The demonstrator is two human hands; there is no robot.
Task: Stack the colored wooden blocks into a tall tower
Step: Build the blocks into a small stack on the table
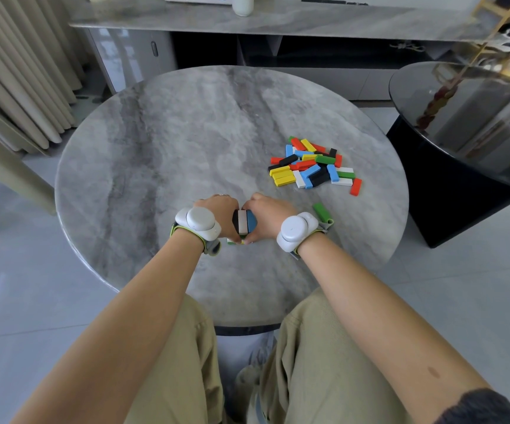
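On the table (171, 142), the left hand (217, 213) and right hand (268, 217) grip the block tower (243, 222) from both sides.

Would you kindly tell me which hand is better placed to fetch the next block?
Likely the right hand: the loose green block lies beside its wrist and the pile is on its side.

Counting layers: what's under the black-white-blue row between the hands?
Below the top row, only a thin green sliver of lower blocks shows at the near edge. The left hand and right hand cover the sides, so the layer count can't be told.
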